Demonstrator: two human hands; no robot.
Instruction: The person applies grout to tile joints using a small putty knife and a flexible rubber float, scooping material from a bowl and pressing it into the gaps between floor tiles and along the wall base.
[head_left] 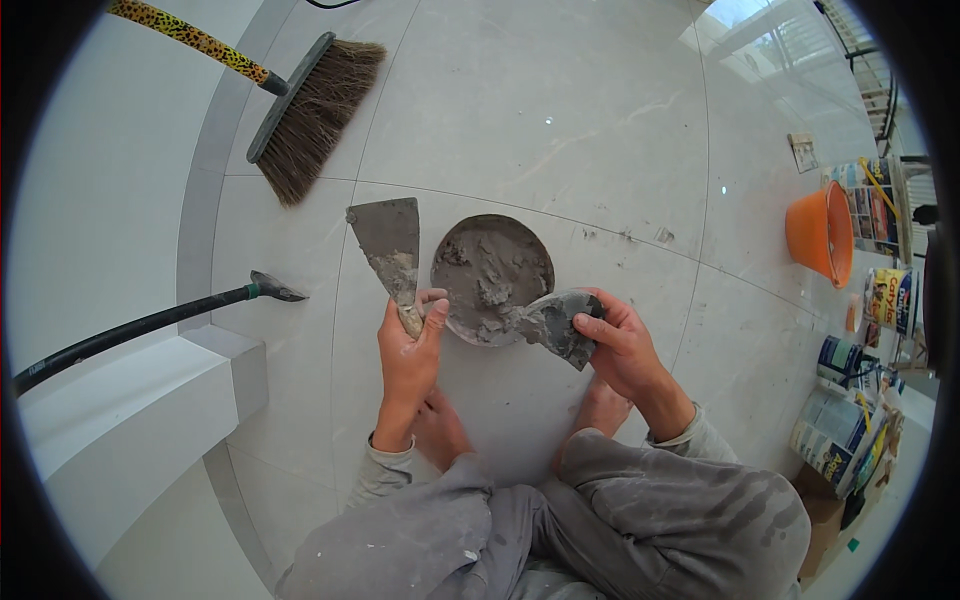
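My left hand (408,350) is closed around the handle of a putty knife (388,235), its wide blade pointing away from me and smeared with grey paste. In my right hand (630,345) a dark, flat spreader (562,325) is pinched between thumb and fingers; its surface is coated with paste, and its exact kind is unclear. The spreader's left end is over the near right rim of a round tub (551,257). Thick grey paste (490,265) lies lumpy inside the tub, which stands on the floor in front of my bare feet (440,425).
A broom (315,120) lies at the far left, with a black-handled tool (150,325) nearer, beside a white step (150,420). On the right stand an orange bucket (818,232) and several paint cans (835,435). Crumbs (627,235) dot the tiled floor (540,120).
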